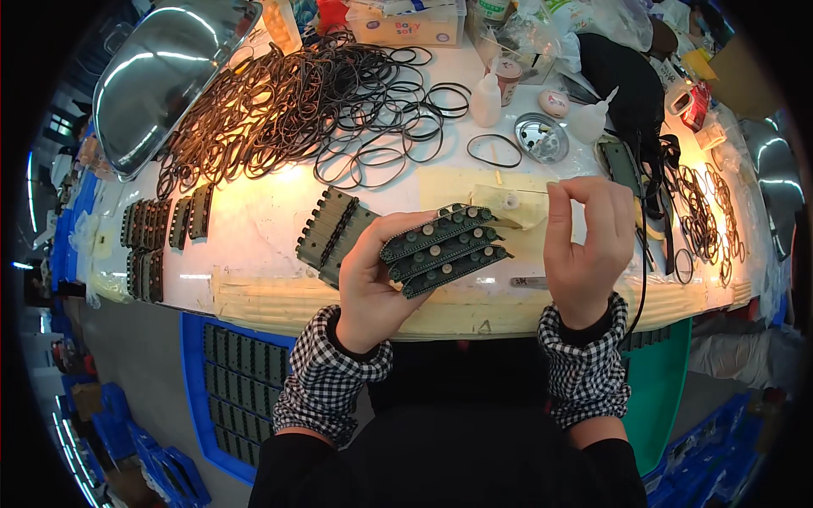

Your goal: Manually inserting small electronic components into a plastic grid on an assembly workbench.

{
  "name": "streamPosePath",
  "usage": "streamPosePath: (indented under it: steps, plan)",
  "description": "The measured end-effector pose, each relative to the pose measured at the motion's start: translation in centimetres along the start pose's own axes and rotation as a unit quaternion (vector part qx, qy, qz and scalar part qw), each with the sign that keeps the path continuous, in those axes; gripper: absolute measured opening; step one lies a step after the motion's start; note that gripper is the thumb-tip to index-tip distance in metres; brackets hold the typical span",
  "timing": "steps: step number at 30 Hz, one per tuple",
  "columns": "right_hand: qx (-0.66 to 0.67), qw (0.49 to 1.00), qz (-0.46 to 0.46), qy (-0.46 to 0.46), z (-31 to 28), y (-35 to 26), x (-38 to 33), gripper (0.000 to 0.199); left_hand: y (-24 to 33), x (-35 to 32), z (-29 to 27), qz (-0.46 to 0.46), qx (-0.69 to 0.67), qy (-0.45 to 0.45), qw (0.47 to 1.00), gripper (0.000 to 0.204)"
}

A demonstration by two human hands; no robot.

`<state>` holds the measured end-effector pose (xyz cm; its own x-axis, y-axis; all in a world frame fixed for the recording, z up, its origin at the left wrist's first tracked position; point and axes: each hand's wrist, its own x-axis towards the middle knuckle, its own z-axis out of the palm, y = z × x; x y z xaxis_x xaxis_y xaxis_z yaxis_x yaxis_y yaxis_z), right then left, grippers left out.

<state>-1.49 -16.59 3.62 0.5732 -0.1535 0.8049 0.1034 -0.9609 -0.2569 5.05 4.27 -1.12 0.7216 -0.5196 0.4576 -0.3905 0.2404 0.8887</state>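
My left hand [370, 288] is wrapped round a stack of dark green toy tank track assemblies [442, 252], held above the table's front part. Small round wheels line their sides, and dark toothed bands run round the edges. To the right, my right hand [590, 241] is raised with thumb and fingers pinched together. Whatever is between its fingertips is too small to make out. Behind it lies a yellowish pad [527, 209]. More green track pieces [318, 241] lie side by side on the table, left of my left hand and partly behind it.
A large heap of dark rubber bands [288, 110] covers the back left. Farther right stand a squeeze bottle [486, 102] and a round metal dish [542, 138]. Green pieces [146, 224] sit at the left edge. Below are a blue tray [194, 381] of parts and a green tray [669, 398].
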Motion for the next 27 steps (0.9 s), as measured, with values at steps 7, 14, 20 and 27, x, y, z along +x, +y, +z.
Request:
streamPosePath:
  steps: [7,14,20,27]
  plan:
    - [-0.020,0.994,-0.006,-0.105,0.0,0.0,-0.1,0.013,0.0,0.0,0.1,-0.012,-0.024,0.000,1.000,0.051]
    - [0.202,0.977,0.060,0.011,-1.2,-2.0,0.1,0.010,0.2,0.2,0.1,0.004,-0.018,-0.006,1.000,0.050]
    - [0.357,0.926,0.107,-0.053,0.9,-4.3,-0.7,0.008,0.4,0.3,0.2,-0.004,-0.006,-0.006,1.000,0.050]
    - [0.324,0.943,0.066,-0.047,1.5,-4.5,-0.6,0.009,0.2,0.2,0.0,-0.004,0.002,-0.006,1.000,0.050]
